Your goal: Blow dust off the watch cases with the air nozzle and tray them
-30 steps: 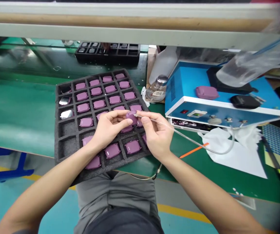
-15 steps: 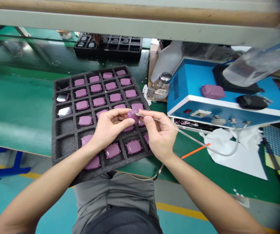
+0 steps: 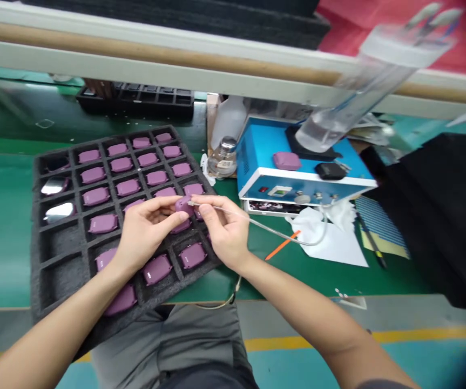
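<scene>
Step in hand, prob.: working the tip of a thin clear tube [image 3: 275, 231] at the edge of a small purple case [image 3: 182, 206]. Case is b/w the two hands, up over the dark foam tray [image 3: 35, 237], i.e. not seated in any slot.

To do it well: hold case dead steady & let the tip do the fine moves; line tip up sq. w/ the spot, press lightly, no sideways scrape, else finish could mark. Leave slack in the tube b/w fingers & blue machine [image 3: 249, 189] so it doesn't tug. Wrists low, close tog., w/o knocking the cases beneath. Mind the orange stick [image 3: 282, 246] near the tube's run on the worktop [image 3: 1, 227].

L hand [image 3: 149, 227]: thumb & fingers closed on the case's L side, thumb on the near face, other fingers curled behind, part hidden. R hand [image 3: 228, 229]: thumb & forefinger pinched on the tube just behind its tip, rest folded loosely. Can't tell if R fingertips also touch the case, or if the tip is in contact; too small to see.
</scene>
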`<action>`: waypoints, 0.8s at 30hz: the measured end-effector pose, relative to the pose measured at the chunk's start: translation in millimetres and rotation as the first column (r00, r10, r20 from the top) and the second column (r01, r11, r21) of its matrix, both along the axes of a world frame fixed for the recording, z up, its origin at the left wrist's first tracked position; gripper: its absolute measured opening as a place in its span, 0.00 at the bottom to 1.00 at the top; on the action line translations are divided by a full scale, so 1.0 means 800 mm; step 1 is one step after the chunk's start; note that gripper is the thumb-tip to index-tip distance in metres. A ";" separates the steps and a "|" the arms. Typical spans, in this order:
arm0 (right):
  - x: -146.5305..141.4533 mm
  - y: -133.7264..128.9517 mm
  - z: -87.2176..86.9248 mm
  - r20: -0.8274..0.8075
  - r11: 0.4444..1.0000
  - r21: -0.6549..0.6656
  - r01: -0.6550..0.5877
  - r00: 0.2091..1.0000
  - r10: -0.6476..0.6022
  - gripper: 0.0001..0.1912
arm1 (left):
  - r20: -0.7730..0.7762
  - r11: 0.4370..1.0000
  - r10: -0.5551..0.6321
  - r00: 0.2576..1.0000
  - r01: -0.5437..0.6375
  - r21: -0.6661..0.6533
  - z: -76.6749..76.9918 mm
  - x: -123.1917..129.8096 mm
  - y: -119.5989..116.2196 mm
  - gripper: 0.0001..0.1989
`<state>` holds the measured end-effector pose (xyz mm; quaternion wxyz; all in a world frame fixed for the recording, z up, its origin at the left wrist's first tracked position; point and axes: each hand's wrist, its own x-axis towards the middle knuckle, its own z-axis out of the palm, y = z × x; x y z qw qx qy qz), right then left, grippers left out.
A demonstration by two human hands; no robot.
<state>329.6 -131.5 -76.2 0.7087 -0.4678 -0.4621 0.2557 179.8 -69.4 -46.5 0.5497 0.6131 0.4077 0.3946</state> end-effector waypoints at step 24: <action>0.001 0.004 0.000 -0.008 1.000 0.000 -0.017 1.000 0.017 0.09 | -0.018 1.000 -0.009 1.000 0.009 -0.002 0.000 -0.002 0.002 0.22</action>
